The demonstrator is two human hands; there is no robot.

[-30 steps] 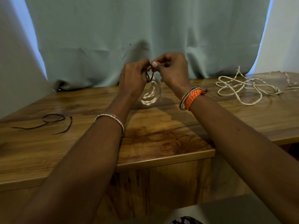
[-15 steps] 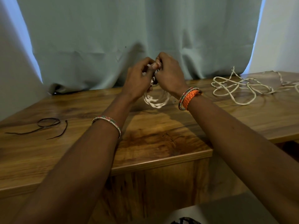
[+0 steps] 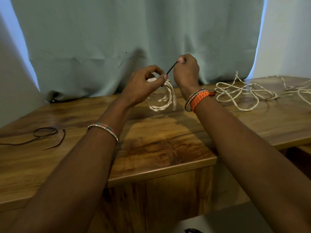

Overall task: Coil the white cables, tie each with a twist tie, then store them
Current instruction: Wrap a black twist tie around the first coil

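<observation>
A small coil of white cable (image 3: 162, 100) hangs over the wooden table (image 3: 151, 148), held up at its top by my left hand (image 3: 143, 86), whose thumb and fingers pinch the bundle. A black twist tie (image 3: 171, 68) runs taut from that pinch up and right to my right hand (image 3: 186, 71), which pinches its free end. A second white cable (image 3: 245, 93) lies loose and tangled on the table at the right.
More black twist ties (image 3: 43, 134) lie on the table at the far left. A pale green curtain (image 3: 134, 39) hangs right behind the table. The table's front edge runs just below my forearms.
My hands were pressed together at the top of the coil; now my right hand has moved up and right, drawing the black tie out straight. The left hand keeps its hold on the coil.
</observation>
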